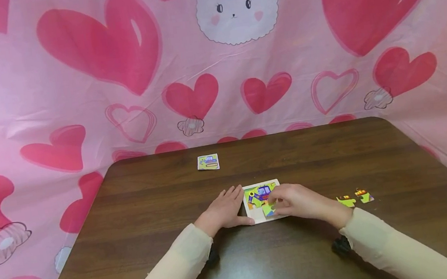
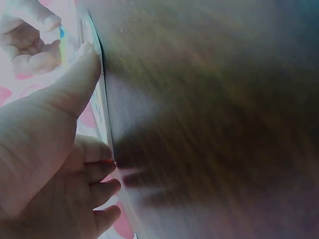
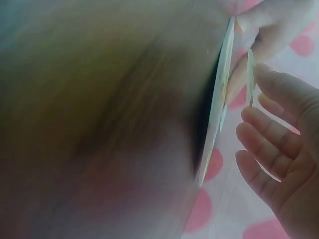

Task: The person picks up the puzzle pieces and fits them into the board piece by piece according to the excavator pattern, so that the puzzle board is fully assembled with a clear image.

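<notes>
A small jigsaw puzzle board [image 1: 257, 215] with a pale frame lies mid-table, a blue and red digger picture filling its upper part. Its lower left shows bare pale backing. My left hand [image 1: 224, 210] rests at the board's left side, fingers extended by the upper corner and thumb at the lower edge. Over the board's right side, my right hand [image 1: 298, 202] pinches a green puzzle piece [image 1: 268, 210] between thumb and fingers. The right wrist view shows this thin piece [image 3: 250, 79] edge-on, raised off the board, with the other fingers loosely bent.
Two loose puzzle pieces, one yellow-green [image 1: 346, 201] and one with red and purple [image 1: 364, 195], lie right of my right hand. A picture card [image 1: 207, 162] showing a digger lies toward the table's back edge. Behind the dark wooden table [image 1: 150, 190] hangs a pink heart-printed cloth [image 1: 214, 61].
</notes>
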`<state>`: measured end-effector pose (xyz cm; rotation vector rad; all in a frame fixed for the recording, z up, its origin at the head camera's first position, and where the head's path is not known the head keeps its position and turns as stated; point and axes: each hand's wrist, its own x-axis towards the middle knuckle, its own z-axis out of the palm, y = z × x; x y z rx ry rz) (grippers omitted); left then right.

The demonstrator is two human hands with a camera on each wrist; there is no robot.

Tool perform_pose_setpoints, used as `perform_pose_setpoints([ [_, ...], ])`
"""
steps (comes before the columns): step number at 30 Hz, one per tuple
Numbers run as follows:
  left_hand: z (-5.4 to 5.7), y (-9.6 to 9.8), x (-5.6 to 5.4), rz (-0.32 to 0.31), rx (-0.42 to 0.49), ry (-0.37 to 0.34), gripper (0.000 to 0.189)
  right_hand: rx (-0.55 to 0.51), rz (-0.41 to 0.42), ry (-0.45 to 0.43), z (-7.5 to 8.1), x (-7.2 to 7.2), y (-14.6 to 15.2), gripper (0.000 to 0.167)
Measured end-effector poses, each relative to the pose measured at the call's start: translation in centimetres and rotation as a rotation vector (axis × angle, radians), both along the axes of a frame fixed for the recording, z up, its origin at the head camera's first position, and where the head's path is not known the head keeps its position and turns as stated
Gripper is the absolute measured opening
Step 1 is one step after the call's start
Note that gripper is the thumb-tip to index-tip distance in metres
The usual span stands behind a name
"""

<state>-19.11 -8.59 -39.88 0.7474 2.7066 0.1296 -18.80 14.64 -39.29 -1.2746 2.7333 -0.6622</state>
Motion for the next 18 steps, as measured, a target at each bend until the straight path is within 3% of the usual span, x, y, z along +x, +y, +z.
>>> perform_pose_setpoints([
  [5, -0.1, 0.0, 0.0, -0.009, -0.009, 0.009, 0.094, -0.004, 0.086, 0.047, -0.2, -0.3, -1.2, 0.021],
  [18, -0.2, 0.0, -0.1, -0.008, -0.010, 0.013, 0.094, 0.087, 0.154, 0.078, -0.4, -0.9, -2.8, 0.015],
])
